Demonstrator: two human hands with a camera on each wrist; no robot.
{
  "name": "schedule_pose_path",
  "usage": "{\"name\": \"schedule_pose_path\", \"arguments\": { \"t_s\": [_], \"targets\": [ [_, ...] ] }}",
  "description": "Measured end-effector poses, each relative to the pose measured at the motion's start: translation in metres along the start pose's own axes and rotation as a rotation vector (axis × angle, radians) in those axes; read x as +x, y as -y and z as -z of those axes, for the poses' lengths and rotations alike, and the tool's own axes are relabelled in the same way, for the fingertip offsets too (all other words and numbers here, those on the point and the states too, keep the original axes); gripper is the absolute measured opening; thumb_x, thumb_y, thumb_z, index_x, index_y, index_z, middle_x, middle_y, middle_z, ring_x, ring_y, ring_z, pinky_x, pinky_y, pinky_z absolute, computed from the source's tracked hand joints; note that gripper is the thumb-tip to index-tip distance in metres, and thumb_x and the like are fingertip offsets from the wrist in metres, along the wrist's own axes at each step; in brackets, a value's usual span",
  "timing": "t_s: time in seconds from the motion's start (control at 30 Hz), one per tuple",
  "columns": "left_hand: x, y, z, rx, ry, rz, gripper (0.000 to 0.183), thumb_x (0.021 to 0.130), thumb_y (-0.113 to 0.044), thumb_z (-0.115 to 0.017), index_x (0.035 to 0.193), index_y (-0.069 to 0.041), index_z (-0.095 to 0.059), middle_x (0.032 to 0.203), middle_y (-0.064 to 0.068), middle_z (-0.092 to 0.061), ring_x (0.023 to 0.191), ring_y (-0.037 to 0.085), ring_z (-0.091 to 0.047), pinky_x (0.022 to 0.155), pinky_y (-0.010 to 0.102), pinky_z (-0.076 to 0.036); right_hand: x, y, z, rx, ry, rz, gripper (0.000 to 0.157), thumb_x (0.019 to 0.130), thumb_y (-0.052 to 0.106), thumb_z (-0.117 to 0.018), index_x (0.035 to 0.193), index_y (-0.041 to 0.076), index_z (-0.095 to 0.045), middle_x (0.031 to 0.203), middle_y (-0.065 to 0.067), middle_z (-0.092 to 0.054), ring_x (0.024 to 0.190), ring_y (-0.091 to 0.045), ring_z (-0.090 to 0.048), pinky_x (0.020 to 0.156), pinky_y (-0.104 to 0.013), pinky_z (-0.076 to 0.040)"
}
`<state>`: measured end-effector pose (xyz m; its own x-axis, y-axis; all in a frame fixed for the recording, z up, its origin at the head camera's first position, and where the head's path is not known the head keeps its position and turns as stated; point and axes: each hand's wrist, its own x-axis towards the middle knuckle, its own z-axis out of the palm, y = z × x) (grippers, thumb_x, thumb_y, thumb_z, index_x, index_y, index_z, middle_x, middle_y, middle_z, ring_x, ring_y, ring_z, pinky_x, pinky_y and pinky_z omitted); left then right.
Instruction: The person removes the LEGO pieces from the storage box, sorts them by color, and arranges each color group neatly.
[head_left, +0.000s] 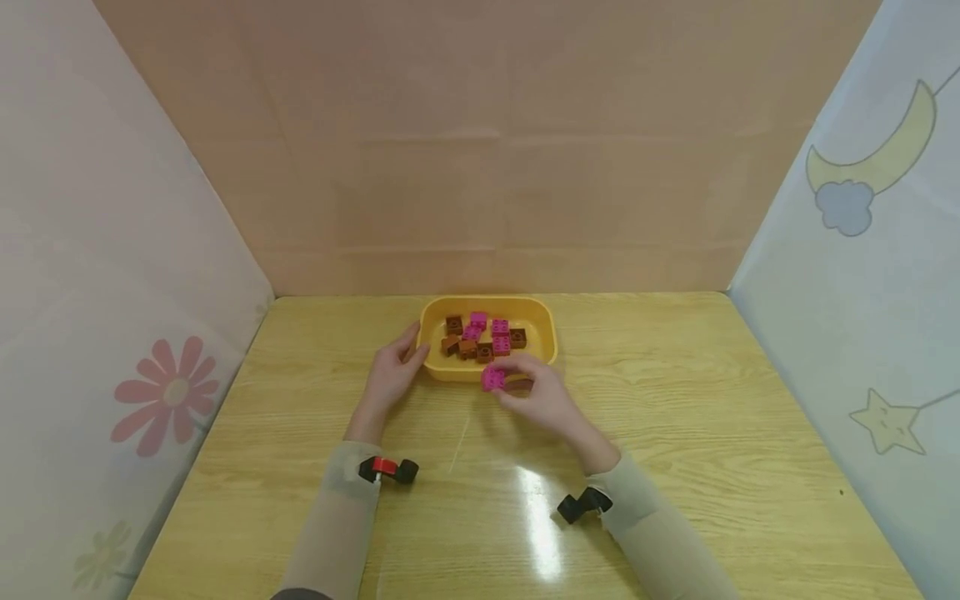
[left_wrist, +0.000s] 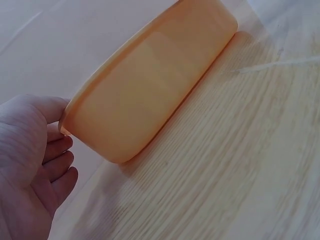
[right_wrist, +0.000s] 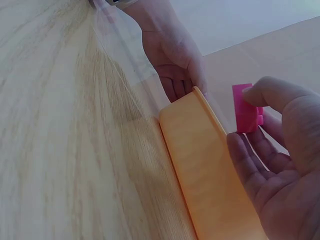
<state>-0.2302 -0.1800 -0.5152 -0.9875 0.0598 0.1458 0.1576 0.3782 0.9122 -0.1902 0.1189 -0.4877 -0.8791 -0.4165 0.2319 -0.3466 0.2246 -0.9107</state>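
Note:
A yellow-orange plastic tub (head_left: 545, 317) sits on the wooden table near the back wall. Inside it lie several pink toy building bricks (head_left: 500, 326) and several brown bricks (head_left: 518, 337). My left hand (head_left: 393, 367) grips the tub's left end; in the left wrist view its thumb and fingers meet at the rim (left_wrist: 75, 107). Over the tub's front edge, my right hand (head_left: 542, 397) pinches a pink brick (right_wrist: 245, 107) between thumb and fingers. That brick is held above the tub's rim, apart from the other bricks.
The wooden table (head_left: 675, 400) stretches out on both sides and in front. A brown-pink backdrop (head_left: 487, 167) stands right behind the tub. White sheets with printed drawings (head_left: 862, 292) flank the table. Each wrist carries a small black camera mount (head_left: 583, 504).

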Motion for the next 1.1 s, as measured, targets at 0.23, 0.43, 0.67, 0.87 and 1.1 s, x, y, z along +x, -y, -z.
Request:
{"name": "schedule_pose_path", "arguments": {
  "t_s": [0.23,0.43,0.67,0.87,1.1],
  "targets": [
    [0.000,-0.002,0.000,-0.010,0.012,0.000,0.061,0.109,-0.025,-0.066,0.159,0.003,-0.044,0.166,0.017,-0.040,0.156,0.030,-0.036,0.128,0.041,-0.032,-0.002,0.001,-0.005,-0.019,0.081,-0.011,0.039,0.091,0.000,-0.084,0.129,0.004,-0.075,0.124,-0.011,-0.072,0.108,-0.035,-0.071,0.098,-0.048,-0.062],
    [0.000,-0.001,0.000,-0.006,0.014,0.006,0.064,0.109,-0.027,-0.066,0.161,0.002,-0.042,0.168,0.016,-0.038,0.157,0.031,-0.034,0.128,0.044,-0.030,0.000,-0.001,-0.002,-0.028,0.086,-0.013,0.039,0.091,0.003,-0.084,0.129,0.005,-0.075,0.123,-0.009,-0.072,0.109,-0.033,-0.071,0.097,-0.047,-0.062],
    [-0.001,0.000,0.000,-0.011,0.019,0.007,0.064,0.109,-0.026,-0.067,0.161,0.001,-0.041,0.169,0.015,-0.037,0.157,0.030,-0.034,0.128,0.044,-0.030,-0.003,-0.001,-0.004,-0.070,0.132,-0.009,0.040,0.092,0.008,-0.084,0.132,0.008,-0.074,0.123,-0.004,-0.074,0.112,-0.025,-0.070,0.097,-0.046,-0.063],
    [-0.001,0.000,0.000,-0.014,0.018,0.011,0.066,0.109,-0.029,-0.067,0.161,0.001,-0.041,0.169,0.014,-0.037,0.158,0.030,-0.034,0.128,0.043,-0.030,-0.005,-0.007,-0.010,-0.119,0.192,-0.086,0.042,0.092,0.010,-0.085,0.132,0.011,-0.074,0.122,0.002,-0.074,0.113,-0.018,-0.069,0.098,-0.036,-0.061],
    [-0.001,0.000,0.000,-0.007,0.017,0.005,0.063,0.109,-0.025,-0.066,0.161,0.001,-0.042,0.168,0.015,-0.038,0.157,0.031,-0.034,0.128,0.044,-0.030,-0.005,-0.014,-0.016,-0.245,0.197,-0.114,0.039,0.089,0.017,-0.089,0.126,0.015,-0.078,0.120,0.006,-0.075,0.114,-0.015,-0.067,0.104,-0.040,-0.055]
  ]
}}
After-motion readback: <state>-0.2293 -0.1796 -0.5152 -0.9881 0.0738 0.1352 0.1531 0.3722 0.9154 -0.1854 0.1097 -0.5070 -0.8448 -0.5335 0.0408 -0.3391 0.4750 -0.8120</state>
